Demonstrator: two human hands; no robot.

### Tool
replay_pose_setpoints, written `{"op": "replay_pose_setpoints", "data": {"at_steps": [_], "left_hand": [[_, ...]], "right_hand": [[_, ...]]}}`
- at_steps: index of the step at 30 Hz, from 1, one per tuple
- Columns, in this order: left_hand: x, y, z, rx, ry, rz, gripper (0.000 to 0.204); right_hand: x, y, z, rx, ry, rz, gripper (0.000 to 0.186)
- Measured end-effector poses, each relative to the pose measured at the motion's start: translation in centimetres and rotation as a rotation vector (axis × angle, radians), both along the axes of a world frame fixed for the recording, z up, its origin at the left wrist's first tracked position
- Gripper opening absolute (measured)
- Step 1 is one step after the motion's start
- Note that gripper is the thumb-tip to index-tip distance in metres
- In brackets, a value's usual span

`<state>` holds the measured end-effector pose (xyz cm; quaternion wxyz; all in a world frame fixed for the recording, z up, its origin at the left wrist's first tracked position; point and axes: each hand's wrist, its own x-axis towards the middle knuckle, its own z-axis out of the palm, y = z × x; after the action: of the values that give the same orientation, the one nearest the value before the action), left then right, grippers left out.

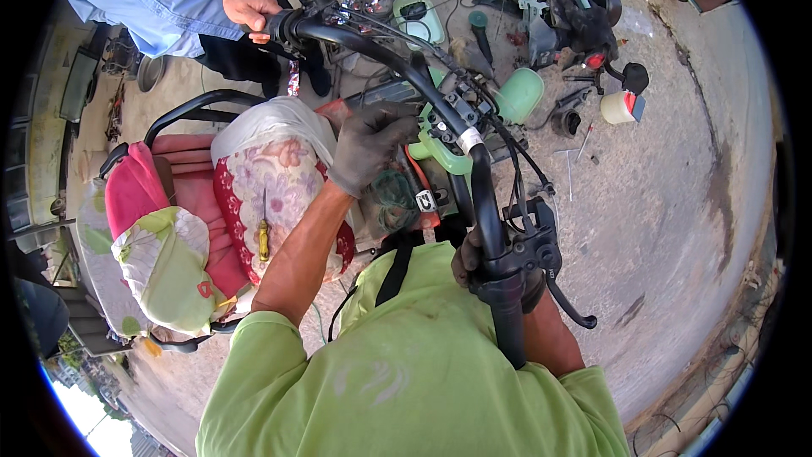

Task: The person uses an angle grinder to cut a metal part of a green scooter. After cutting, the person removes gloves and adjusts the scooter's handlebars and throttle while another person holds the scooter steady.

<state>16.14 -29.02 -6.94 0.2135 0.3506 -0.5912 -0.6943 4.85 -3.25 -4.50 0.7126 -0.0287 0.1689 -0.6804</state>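
Observation:
A black handlebar [414,76] of a partly stripped electric scooter or trike runs across the middle. My left hand [372,144], in a dark grey glove, is at the clamp [457,114] in the bar's centre. Its fingers are bent together; whatever they hold is hidden. My right hand [467,259], gloved too, wraps from below around the right end of the bar, beside the brake lever [571,305]; the bar covers most of it. A light green plastic panel [444,152] sits under the clamp. Another person's bare hand [249,8] rests on the far grip.
A yellow-handled screwdriver [264,237] lies on the floral-covered seat [288,161] at left. Behind it is a red padded seat [182,169]. Removed scooter parts [571,21], a green cover [519,95], a white container [622,107] and a T-shaped tool [569,171] are on the concrete.

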Motion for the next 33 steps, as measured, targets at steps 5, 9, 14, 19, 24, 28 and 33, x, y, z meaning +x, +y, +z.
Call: {"op": "replay_pose_setpoints", "data": {"at_steps": [5, 9, 14, 19, 24, 28, 33], "left_hand": [[-0.7, -0.1, -1.5, -0.093, -0.03, -0.018, 0.021], [-0.9, -0.2, -1.8, -0.237, -0.097, -0.06, 0.022], [-0.8, -0.6, -2.1, -0.575, -0.126, -0.117, 0.019], [-1.2, -0.3, -0.8, -0.742, -0.173, -0.117, 0.018], [-1.6, -0.5, 0.2, -0.844, -0.195, -0.162, 0.02], [-1.6, -0.5, 0.2, -0.811, -0.198, -0.152, 0.022], [-1.6, -0.4, -0.2, -0.727, -0.246, -0.109, 0.024]], "right_hand": [[0.1, 0.1, 0.2, 0.024, -0.038, -0.001, 0.058], [-0.1, -0.1, 0.5, 0.019, -0.047, 0.013, 0.057], [-0.1, -0.2, 0.5, 0.025, -0.026, 0.029, 0.051], [-0.1, 0.1, 0.4, 0.067, -0.006, 0.035, 0.048], [-0.2, -0.2, 0.8, 0.063, -0.032, 0.029, 0.047], [0.0, 0.0, 0.9, 0.086, -0.015, 0.009, 0.047], [-0.3, -0.1, 0.5, 0.082, -0.039, 0.044, 0.046]]}}
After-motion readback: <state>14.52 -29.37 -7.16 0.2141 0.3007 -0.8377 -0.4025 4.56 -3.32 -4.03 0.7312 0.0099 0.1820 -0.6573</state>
